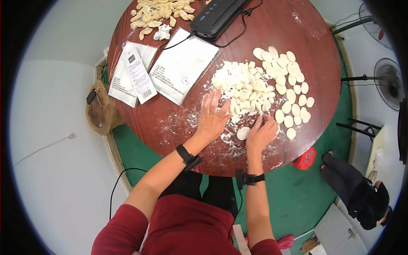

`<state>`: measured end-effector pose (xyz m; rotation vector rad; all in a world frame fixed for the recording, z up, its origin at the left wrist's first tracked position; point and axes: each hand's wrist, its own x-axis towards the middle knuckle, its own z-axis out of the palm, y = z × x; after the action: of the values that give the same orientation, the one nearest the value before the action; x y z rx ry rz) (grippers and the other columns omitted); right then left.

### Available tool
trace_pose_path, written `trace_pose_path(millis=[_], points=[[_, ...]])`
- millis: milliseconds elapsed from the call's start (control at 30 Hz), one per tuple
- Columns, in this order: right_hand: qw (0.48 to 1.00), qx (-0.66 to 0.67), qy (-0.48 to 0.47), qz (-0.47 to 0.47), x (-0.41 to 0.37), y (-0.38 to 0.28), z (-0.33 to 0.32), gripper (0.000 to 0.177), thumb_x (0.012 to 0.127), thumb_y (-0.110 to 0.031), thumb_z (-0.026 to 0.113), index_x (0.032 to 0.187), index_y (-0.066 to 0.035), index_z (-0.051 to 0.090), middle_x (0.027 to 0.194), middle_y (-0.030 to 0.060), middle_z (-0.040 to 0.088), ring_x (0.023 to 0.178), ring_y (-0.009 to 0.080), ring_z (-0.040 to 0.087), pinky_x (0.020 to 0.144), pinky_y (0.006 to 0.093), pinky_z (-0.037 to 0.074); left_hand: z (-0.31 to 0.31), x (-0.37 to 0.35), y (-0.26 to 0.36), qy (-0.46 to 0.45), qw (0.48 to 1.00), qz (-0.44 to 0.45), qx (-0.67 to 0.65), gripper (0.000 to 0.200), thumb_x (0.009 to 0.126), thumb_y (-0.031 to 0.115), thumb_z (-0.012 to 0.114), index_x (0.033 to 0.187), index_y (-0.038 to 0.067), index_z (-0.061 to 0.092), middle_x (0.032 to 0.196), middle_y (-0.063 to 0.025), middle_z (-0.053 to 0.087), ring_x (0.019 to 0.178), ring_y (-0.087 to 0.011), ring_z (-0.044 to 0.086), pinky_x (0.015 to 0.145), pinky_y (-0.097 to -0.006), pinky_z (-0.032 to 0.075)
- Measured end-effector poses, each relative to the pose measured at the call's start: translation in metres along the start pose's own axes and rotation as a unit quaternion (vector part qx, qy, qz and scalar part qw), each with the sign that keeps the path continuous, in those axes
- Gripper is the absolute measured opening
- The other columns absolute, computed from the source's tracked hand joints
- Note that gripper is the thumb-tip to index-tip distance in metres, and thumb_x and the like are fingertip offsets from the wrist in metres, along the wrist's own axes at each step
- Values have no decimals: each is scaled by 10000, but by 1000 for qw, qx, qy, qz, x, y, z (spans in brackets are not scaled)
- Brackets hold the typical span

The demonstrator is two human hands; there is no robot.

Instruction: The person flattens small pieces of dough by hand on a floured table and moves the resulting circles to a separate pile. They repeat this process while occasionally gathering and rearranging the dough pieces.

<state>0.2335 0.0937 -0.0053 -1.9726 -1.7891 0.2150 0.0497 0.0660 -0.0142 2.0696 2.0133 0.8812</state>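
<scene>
My left hand (211,119) is open, its fingers spread over flour at the near left side of a heap of small cut dough pieces (250,89). It holds nothing that I can see. Palm down, my right hand (262,135) reaches to the near edge of that heap, fingers bent and slightly apart; what lies beneath it is hidden. On the floured table just left of it lies a single flattened dough round (243,133). Many more flat dough wrappers (292,80) are spread to the right, some overlapping. White flour (225,76) is heaped at the left of the pieces.
The round reddish-brown table (161,123) bears white printed packets (182,63), a black appliance (219,17) with a cord, and filled dumplings (159,12) at the far left. A red container (304,159) is by the table's edge. Another person (357,187) is at right, near fans (386,78).
</scene>
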Motion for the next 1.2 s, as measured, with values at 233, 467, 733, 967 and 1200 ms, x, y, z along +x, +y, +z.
trace_pose_path(millis=[233,467,733,967,1200], points=[[996,-82,38,26,-20,-3,20,309,961,-219,668,1222,-73,592,1151,126,567,1149,313,515,974,498,318,19,-7,-8,-108,988,106,-23,799,918,456,688,1601,263,320,1671,-166,155,1536,-392,163,1234,-594,254],[992,-115,30,42,-12,-10,35,447,946,-289,663,1298,-55,518,1199,138,550,1170,343,487,976,543,296,17,-4,-10,-188,977,97,-29,788,958,557,561,1627,227,304,1694,-215,137,1549,-437,149,1240,-607,162],[996,-79,15,33,-11,-8,28,347,944,-249,634,1215,-49,550,1176,137,565,1159,329,481,955,512,293,15,-2,-14,-175,975,108,-83,752,993,590,494,1603,178,341,1677,-216,197,1538,-432,188,1215,-642,163],[991,125,34,44,-12,15,32,153,1006,-173,529,991,-77,648,977,96,635,968,306,552,914,453,342,9,-4,-27,-21,976,32,-216,610,1047,532,355,1474,117,488,1406,-161,489,1329,-412,401,1182,-649,193],[976,111,-159,-100,-1,1,-32,201,841,-182,791,971,-97,664,990,74,627,953,289,585,843,434,409,-35,12,-36,-46,976,-36,-208,170,937,113,631,1097,104,689,1025,-101,648,1023,-325,573,918,-446,407]])
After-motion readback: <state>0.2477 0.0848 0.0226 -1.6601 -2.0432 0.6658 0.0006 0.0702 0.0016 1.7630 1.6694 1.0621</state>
